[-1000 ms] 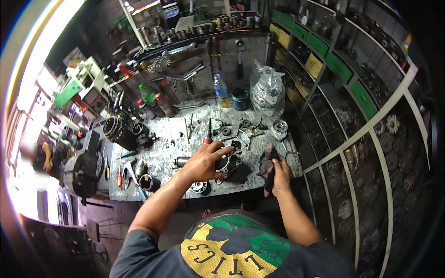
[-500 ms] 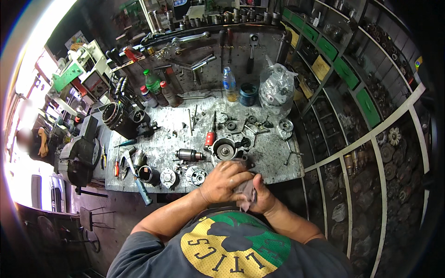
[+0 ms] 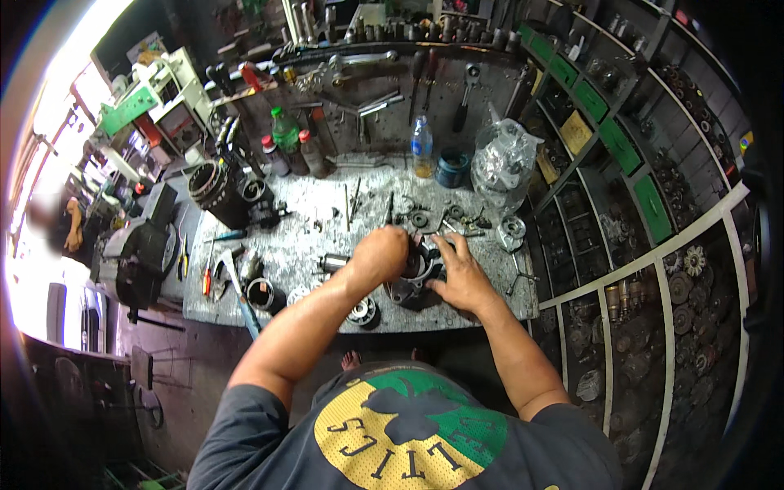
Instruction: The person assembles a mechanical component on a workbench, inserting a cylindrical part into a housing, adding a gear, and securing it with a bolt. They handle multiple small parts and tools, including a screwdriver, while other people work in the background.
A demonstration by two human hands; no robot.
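A round metal housing (image 3: 406, 291) with an open bore sits near the bench's front edge, between my hands. Closed in a fist over its left side is my left hand (image 3: 380, 257); what its fingers hold is hidden. My right hand (image 3: 465, 276) grips the housing's right side, thumb and fingers spread around the rim. A thin dark shaft (image 3: 390, 206) sticks out beyond my left fist. Left of the fist lie a cylindrical metal armature (image 3: 331, 262) and a round end cover (image 3: 362, 310), partly behind my forearm.
A hammer (image 3: 238, 290) and a cup-shaped part (image 3: 261, 294) lie at the bench's left. Bottles (image 3: 284, 131), a blue tub (image 3: 452, 167) and a clear plastic bag (image 3: 505, 159) stand along the back. Shelves (image 3: 625, 298) of parts rise at right. Another person's arm (image 3: 73, 227) shows far left.
Both hands have moved forward from near my chest to the housing and separated. The greyish rag that was between them no longer shows. My view has shifted slightly.
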